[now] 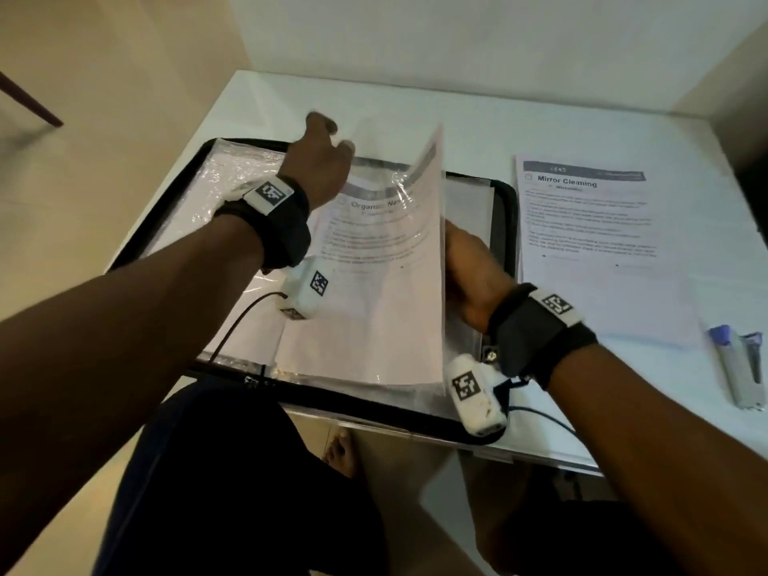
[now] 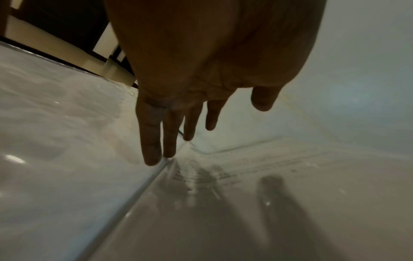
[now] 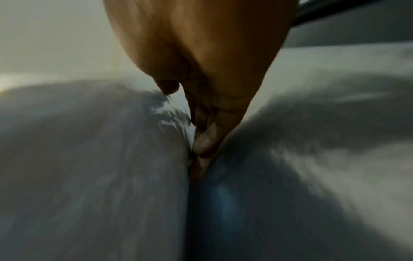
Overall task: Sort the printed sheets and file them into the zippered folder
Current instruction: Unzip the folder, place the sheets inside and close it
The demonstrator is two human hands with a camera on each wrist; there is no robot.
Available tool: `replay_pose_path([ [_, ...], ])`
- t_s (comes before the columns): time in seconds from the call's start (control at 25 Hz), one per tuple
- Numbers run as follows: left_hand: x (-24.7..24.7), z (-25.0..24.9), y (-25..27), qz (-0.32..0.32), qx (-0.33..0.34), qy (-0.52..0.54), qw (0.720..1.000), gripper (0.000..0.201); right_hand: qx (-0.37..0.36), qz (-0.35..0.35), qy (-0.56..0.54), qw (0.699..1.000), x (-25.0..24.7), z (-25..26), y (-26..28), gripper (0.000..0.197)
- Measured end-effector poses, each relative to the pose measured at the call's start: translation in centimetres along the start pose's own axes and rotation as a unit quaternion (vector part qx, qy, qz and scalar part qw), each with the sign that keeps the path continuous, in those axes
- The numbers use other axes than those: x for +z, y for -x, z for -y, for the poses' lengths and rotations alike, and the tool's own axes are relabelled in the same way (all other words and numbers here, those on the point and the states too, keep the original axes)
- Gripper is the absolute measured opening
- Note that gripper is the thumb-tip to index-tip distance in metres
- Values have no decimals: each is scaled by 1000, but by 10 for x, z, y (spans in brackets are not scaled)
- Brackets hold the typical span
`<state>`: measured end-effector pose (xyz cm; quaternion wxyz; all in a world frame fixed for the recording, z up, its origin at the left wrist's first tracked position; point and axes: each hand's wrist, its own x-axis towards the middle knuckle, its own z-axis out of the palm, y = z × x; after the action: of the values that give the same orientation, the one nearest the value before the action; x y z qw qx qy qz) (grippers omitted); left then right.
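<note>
A black zippered folder (image 1: 376,414) lies open on the white table (image 1: 478,118), its clear plastic sleeves showing. One sleeve holding a printed sheet (image 1: 374,259) headed "Organi…" is lifted and stands tilted up at its right edge. My right hand (image 1: 467,268) is behind that edge, its straight fingers (image 3: 204,141) slid into the gap between the lifted sleeve and the page under it. My left hand (image 1: 322,160) hovers over the sleeve's top end with straight fingers (image 2: 152,141) that hold nothing. A stack of printed sheets (image 1: 594,243) headed "Mirror Cleaning" lies right of the folder.
A grey and blue stapler (image 1: 742,367) lies at the table's right front. Walls close in behind and to the right. The folder's near edge overhangs the table front, above my lap and a bare foot (image 1: 340,451). Cables run from both wrist cameras.
</note>
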<state>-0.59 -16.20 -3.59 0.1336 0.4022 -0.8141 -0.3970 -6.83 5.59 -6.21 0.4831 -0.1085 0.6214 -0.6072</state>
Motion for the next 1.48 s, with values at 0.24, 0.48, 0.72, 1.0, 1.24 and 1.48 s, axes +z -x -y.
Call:
replay_pose_path([
  [0.24, -68, 20, 102, 185, -90, 167, 964, 67, -4, 47, 0, 999, 68, -1, 31, 48],
  [0.48, -133, 43, 141, 182, -71, 295, 935, 68, -28, 109, 180, 977, 145, 8, 45, 53],
  [0.72, -177, 114, 148, 125, -116, 243, 955, 33, -35, 140, 322, 936, 197, -3, 35, 52],
  [1.0, -184, 188, 133, 0, -137, 80, 987, 65, -68, 130, 384, 912, 209, -23, 11, 50],
  [1.24, -168, 168, 124, -16, -80, -208, 975, 59, -68, 127, 396, 907, 198, -27, 8, 54],
  [1.48, -133, 82, 110, -18, -2, -215, 976, 54, -86, 41, 346, 933, 141, -2, 25, 44],
])
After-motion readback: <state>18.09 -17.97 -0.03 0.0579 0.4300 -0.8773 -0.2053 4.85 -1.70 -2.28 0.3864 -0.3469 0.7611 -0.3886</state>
